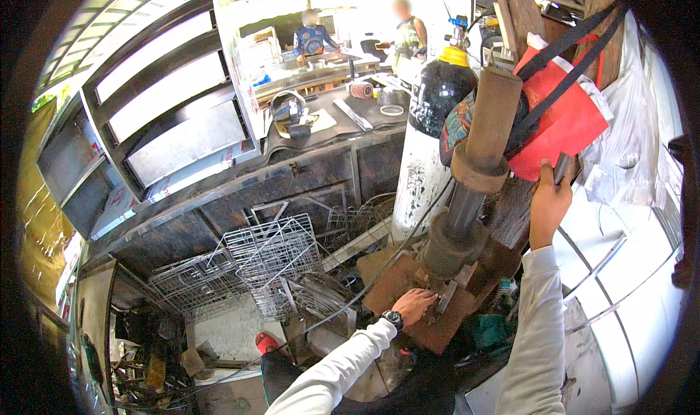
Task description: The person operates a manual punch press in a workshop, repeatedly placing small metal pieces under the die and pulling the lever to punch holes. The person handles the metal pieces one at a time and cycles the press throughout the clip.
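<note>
A heavy machine with a thick upright metal column (pixel 467 204) stands on a rusty base plate (pixel 386 287) in front of me. My left hand (pixel 414 307), with a dark watch at the wrist, rests low over that plate, beside a small flat metal piece (pixel 448 292). Its fingers are bent and pressed together at the tips; what they pinch is too small to make out. Raised at the right, my right hand (pixel 550 204) is wrapped round a short grey metal handle (pixel 562 167). Just behind it hangs a red sheet (pixel 561 109) with dark straps across it.
A white gas cylinder (pixel 417 185) with a black top stands behind the machine. Wire racks (pixel 273 251) lie on the floor at left, below a long dark workbench (pixel 313 163) carrying a metal shelf frame (pixel 164 98). A cable (pixel 350 302) crosses nearby. Two people are farther back.
</note>
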Tool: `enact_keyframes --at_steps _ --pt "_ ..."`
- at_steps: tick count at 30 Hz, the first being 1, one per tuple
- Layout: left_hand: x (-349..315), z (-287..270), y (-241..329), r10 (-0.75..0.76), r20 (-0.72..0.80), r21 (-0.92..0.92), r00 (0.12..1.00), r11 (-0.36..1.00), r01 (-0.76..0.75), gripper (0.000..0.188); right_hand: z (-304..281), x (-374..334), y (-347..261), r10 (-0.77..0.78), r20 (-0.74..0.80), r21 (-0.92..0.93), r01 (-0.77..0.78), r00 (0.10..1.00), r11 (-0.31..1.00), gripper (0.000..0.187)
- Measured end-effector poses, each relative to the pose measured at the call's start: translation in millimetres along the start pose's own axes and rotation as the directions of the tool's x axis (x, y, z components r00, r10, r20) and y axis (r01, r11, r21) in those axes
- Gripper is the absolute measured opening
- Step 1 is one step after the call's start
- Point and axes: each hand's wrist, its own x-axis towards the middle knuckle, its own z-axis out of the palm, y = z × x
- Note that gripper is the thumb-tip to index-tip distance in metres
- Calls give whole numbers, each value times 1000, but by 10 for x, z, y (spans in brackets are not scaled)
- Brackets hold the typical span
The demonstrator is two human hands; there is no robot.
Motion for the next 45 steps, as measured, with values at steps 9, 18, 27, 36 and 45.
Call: enact_keyframes --at_steps 9,18,27,36,45 --pt "237 -194 -136 19 199 -140 980 990 9 35 -17 27 42 -19 8 -77 19 1000 997 36" --pt "333 -278 -159 -56 333 -65 941 994 82 29 0 -7 -2 -1 6 -39 1 1000 999 33" --pt "457 -170 -222 -119 418 54 901 993 107 27 -22 20 21 -19 -8 -62 18 1000 998 32" --pt "545 -202 -193 -50 507 108 860 994 -6 48 -26 26 -23 16 -10 -19 -16 1000 1000 29" --pt "498 -158 -221 -160 543 107 825 987 120 46 -2 13 44 -12 -4 -4 12 1000 1000 27"
